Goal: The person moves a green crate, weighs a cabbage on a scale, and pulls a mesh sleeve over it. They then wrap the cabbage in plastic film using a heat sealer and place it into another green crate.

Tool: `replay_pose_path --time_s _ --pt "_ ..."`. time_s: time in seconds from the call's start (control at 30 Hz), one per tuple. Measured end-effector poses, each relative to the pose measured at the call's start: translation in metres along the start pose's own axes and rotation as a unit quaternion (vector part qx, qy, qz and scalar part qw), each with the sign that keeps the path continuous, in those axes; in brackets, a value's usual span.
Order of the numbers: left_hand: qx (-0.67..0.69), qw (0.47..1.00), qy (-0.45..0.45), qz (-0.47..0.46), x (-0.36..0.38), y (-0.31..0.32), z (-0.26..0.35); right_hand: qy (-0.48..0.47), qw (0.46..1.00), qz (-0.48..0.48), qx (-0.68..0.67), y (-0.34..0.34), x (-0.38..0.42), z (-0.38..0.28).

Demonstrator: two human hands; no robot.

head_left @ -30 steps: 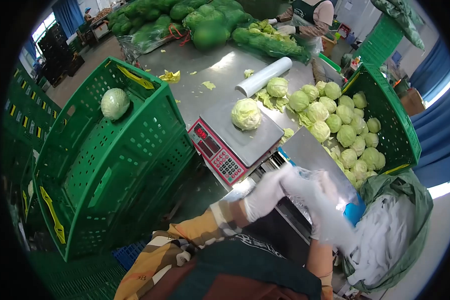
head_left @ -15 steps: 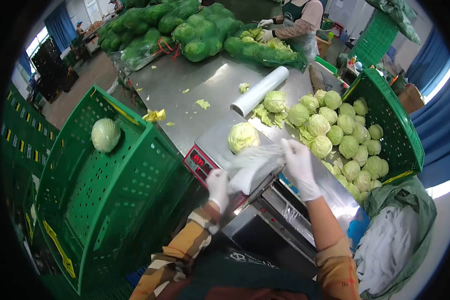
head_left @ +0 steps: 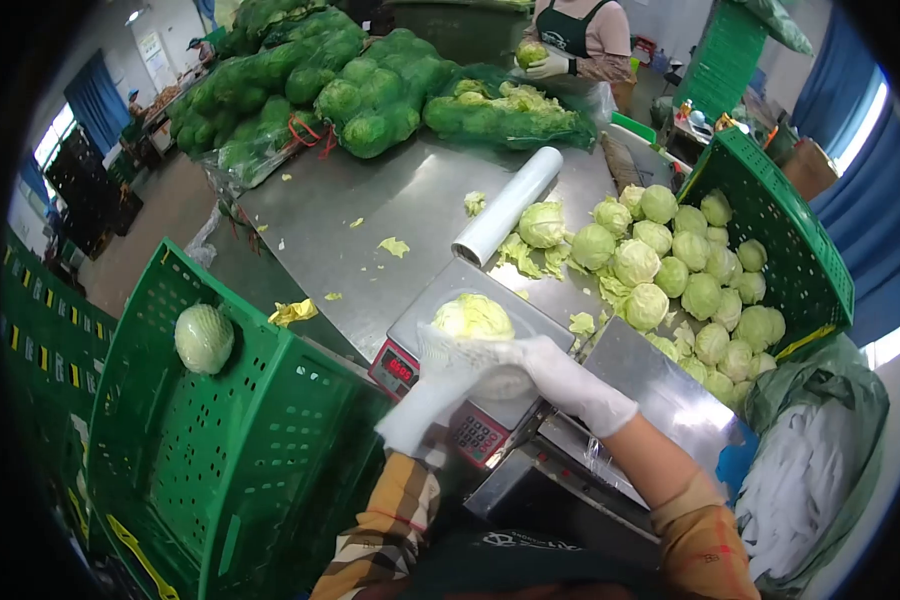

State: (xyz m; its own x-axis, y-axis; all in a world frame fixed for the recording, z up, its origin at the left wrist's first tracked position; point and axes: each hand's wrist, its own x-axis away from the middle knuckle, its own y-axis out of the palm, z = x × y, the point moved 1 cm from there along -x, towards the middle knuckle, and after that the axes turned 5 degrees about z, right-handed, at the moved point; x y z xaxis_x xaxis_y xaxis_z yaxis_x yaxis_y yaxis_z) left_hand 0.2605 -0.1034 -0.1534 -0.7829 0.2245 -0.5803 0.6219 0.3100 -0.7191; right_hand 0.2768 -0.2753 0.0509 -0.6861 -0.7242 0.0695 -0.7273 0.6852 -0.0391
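A pale green cabbage [head_left: 475,315] sits on the metal plate of a scale [head_left: 530,297] with a red display panel. Both my hands wear white gloves. Against the near side of this cabbage, my left hand [head_left: 425,385] holds one side of a thin white net sleeve [head_left: 460,350]; motion blurs its fingers. From the right, my right hand [head_left: 560,375] grips the sleeve's other side, fingers bent toward the cabbage. The net is spread between the hands and touches the cabbage's near edge. How far it reaches around is hard to see.
A green crate [head_left: 260,440] at left holds a wrapped cabbage [head_left: 204,338]. Many cabbages [head_left: 700,295] spill from a tipped crate [head_left: 785,220] at right. A plastic film roll [head_left: 510,205] lies behind the scale. A bag of white sleeves [head_left: 800,490] stands right. A co-worker [head_left: 580,40] holds a cabbage opposite.
My hands have brought the net sleeve to the cabbage's near side; before, they stretched it apart in front of the scale. My right hand has moved left and down. The co-worker now holds a cabbage.
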Motion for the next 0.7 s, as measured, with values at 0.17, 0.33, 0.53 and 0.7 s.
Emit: replay_pose_path --time_s 0.17,0.33,0.53,0.7 --pt "0.629 0.738 -0.233 -0.08 -0.052 -0.151 -0.021 0.207 0.976 -0.055 -0.029 -0.028 0.082 -0.04" --pt "0.883 0.364 -0.214 -0.204 -0.052 -0.172 0.02 0.094 0.995 0.02 0.027 -0.046 0.116 -0.045" --pt "0.916 -0.192 -0.253 -0.246 -0.048 -0.198 0.077 -0.029 0.879 0.346 -0.326 -0.052 0.153 -0.001" --pt "0.889 -0.342 -0.082 -0.294 -0.042 -0.205 0.121 0.065 0.869 0.391 -0.295 -0.053 0.187 0.05"
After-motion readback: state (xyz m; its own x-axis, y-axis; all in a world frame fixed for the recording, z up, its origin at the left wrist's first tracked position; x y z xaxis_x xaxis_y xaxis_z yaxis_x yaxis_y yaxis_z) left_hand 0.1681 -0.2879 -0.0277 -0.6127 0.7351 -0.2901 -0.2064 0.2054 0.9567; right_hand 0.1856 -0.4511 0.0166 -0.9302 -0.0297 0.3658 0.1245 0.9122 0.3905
